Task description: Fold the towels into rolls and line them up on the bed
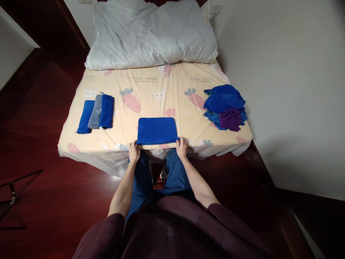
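Observation:
A blue towel lies flat on the bed's near edge, with its near border turned up in a narrow fold. My left hand pinches its near left corner. At the near right corner, my right hand grips the same fold. Off to the left rest several folded cloths: a blue one, a grey one and another blue one, side by side and partly overlapping. A loose heap of blue cloths sits on the right, and a crumpled purple cloth lies on its near side.
The bed has a yellow sheet printed with carrots and rabbits. A bulky pale grey quilt is piled at its far end. A white wall runs along the right. Black stand legs stand on the dark red floor at left.

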Motion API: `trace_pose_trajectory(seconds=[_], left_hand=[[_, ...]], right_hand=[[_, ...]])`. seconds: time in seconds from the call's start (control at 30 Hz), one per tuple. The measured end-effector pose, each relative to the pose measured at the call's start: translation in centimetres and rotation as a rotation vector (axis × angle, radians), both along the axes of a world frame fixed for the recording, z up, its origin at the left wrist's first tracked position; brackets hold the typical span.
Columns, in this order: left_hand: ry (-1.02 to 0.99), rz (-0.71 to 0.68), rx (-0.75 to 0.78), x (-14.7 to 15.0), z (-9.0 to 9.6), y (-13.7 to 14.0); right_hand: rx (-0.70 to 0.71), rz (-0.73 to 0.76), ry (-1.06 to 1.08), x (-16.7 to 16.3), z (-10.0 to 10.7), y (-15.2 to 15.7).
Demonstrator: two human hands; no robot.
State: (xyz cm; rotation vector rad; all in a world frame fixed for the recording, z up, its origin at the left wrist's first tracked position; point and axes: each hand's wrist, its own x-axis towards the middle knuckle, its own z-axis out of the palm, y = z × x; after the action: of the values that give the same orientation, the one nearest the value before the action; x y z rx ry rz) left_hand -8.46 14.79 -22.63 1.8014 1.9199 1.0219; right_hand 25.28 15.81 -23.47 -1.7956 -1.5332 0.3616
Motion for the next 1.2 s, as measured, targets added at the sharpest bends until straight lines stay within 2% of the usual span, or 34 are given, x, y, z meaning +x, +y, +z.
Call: trace_pose_trajectory(seconds=[0.13,0.43,0.93,1.07,1.2], left_hand=[[-0.052,0.068,-0.018,0.2,-0.3,0.2],[-0.079,0.129,-0.011,0.2,-0.6,0.4],[-0.021,0.126,-0.015,0.2,-0.4,0.2],[0.021,0.121,-0.005,0.2,-0.2,-0.1],[0.125,0.084,0.081,0.2,0.4,-0.9]], right_hand=[[-0.016,-0.031,-0.009,0.0,-0.4,0.0],[-0.038,-0.047,0.017,-0.2,-0.2,0.1],[-0.072,-0.086,0.014,-0.4,0.1,0.3],[-0.021,-0.075,-0.058,-0.4,0.4,0.1],[0.078,-0.057,-0.184,-0.4,1.0,-0.5]])
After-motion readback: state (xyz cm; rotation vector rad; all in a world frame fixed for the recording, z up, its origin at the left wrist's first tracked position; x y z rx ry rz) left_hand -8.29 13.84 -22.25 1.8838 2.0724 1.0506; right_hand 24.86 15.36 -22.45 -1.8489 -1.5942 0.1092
